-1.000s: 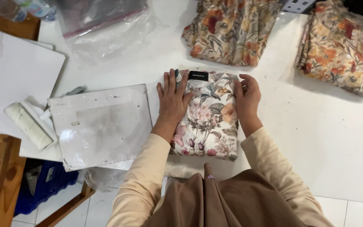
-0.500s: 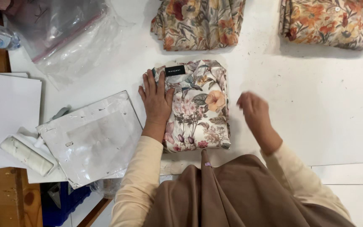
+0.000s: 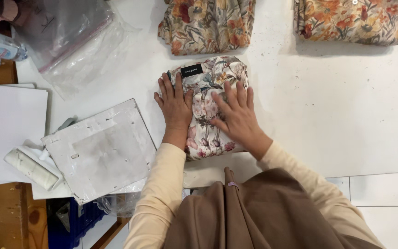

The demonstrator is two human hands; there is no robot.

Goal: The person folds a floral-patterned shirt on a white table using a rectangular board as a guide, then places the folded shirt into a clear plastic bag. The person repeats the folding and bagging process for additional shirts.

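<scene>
On the white worktop (image 3: 328, 120), near its front edge, lies one folded pale floral garment (image 3: 210, 108) with a black label — both hands rest flat on it. Left hand (image 3: 175, 103) presses its left side, right hand (image 3: 236, 115) its middle, fingers spread and clasping nothing. Two more folded floral garments (image 3: 208, 23) lie beyond it, well apart from each other. Left of the hands sit one grey board (image 3: 100, 150), one white roll (image 3: 31, 168) and two clear plastic bags (image 3: 74, 41) — overlapping.

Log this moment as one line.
left hand: flat on folded floral garment | right hand: flat on it | surface: white table
</scene>
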